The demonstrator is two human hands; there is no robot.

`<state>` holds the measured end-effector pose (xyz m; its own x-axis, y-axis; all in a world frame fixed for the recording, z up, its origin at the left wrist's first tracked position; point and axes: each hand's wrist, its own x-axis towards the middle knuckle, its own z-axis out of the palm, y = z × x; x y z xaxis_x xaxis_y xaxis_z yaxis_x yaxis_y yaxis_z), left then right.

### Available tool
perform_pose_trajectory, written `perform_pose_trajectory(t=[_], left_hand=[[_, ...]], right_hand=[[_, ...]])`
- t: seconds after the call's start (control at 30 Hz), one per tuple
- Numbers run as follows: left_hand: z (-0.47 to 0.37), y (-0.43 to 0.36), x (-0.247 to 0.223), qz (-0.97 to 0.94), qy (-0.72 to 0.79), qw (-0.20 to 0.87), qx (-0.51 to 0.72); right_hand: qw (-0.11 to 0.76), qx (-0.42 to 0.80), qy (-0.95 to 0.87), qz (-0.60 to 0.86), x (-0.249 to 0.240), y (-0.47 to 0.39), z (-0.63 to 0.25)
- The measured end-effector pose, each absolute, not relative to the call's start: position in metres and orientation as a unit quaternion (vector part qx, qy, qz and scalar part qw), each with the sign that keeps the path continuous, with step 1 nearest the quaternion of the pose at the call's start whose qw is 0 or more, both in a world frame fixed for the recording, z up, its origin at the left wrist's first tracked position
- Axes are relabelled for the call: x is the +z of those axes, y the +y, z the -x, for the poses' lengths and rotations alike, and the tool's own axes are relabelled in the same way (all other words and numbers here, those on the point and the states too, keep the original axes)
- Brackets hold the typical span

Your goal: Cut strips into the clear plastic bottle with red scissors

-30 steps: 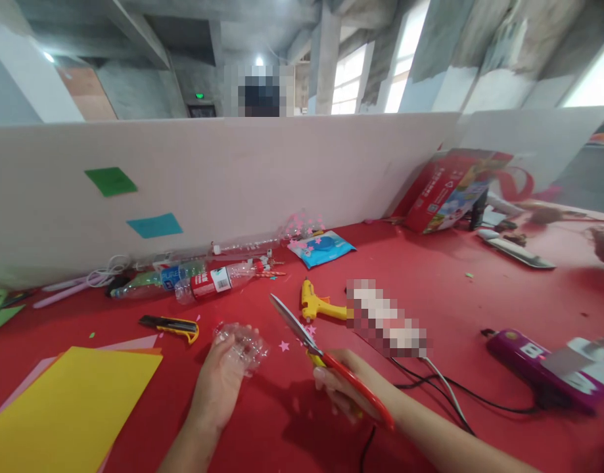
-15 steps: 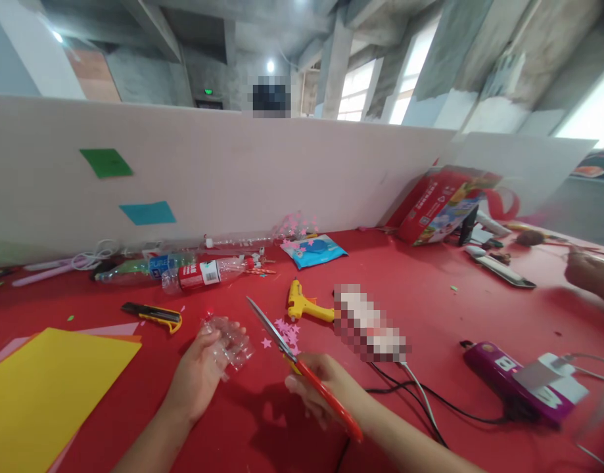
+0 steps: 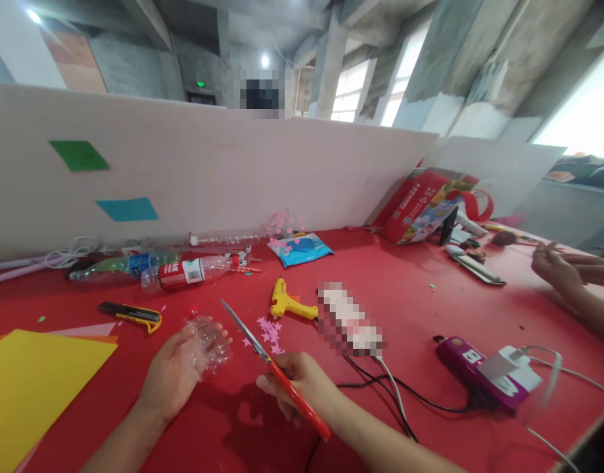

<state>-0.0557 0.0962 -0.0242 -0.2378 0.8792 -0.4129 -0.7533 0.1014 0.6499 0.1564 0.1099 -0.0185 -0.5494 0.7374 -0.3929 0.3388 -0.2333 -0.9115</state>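
Observation:
My left hand (image 3: 171, 368) is closed around a cut piece of a clear plastic bottle (image 3: 207, 345), its red cap pointing away from me. In my right hand (image 3: 302, 384) is a pair of scissors (image 3: 255, 341) with red handles, the blades together and pointing up and left. The blade tips are apart from the bottle piece, a little to its right. Just beyond the scissors lie pink paper stars (image 3: 271, 334) on the red table (image 3: 223, 427). Past the stars rests a yellow glue gun (image 3: 292, 305).
A utility knife (image 3: 131, 315) and yellow paper (image 3: 40, 387) lie left. Plastic bottles (image 3: 188, 272) and a blue packet (image 3: 302, 249) line the white partition (image 3: 262, 157). Rightward are a purple power strip (image 3: 474, 374), cables, a red bag (image 3: 420, 203) and another person's hands (image 3: 558, 269).
The whole scene has shifted left as the view turned right. My hands keep the bottle piece and the scissors. At right, more of the other person's hands shows, now close together.

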Motion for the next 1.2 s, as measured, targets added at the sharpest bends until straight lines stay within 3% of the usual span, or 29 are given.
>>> perform_pose_trajectory(t=[0.73, 0.97, 1.2], left_hand=[[0.057, 0.102, -0.032, -0.148, 0.37, 0.647, 0.65], [0.056, 0.102, -0.033, -0.135, 0.387, 0.613, 0.676], [0.055, 0.101, -0.03, -0.132, 0.39, 0.603, 0.683]], right_hand=[[0.179, 0.62, -0.63, 0.432, 0.008, 0.104, -0.161], [0.116, 0.507, -0.748, 0.411, 0.027, 0.117, -0.17], [0.116, 0.568, -0.712, 0.397, 0.005, 0.114, -0.178]])
